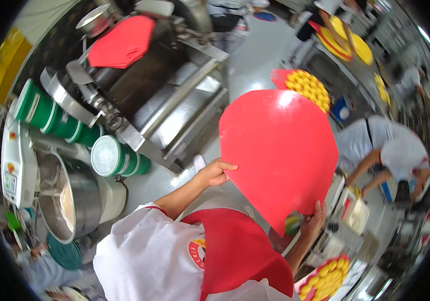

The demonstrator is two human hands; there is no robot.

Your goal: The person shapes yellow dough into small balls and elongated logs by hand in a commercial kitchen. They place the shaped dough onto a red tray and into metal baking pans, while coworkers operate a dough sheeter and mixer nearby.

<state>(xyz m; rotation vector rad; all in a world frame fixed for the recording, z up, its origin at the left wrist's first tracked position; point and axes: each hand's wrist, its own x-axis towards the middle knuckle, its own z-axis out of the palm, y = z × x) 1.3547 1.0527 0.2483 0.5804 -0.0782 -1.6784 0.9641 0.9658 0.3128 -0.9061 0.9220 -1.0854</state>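
Observation:
My left hand (216,172) grips the left edge of a large red sheet (279,146), thumb on top. Near the lower right of that sheet, my right hand (314,218) holds its edge, the fingers partly hidden. The sheet has cut corners and a notch at its lower edge, and spreads flat in front of my red apron. Behind its far edge, round yellow pieces (307,87) lie in rows on another red sheet (278,78). A stack of similar red sheets (122,41) rests on the dark bed of a steel-framed machine (181,98) at the upper left.
Green lidded buckets (130,161) stand left, beside a mixer with a steel bowl (96,199) holding pale dough (67,207). A co-worker (403,145) bends over at the right; others work at the upper right near yellow rounds (361,49). More yellow pieces (326,278) sit at the lower right.

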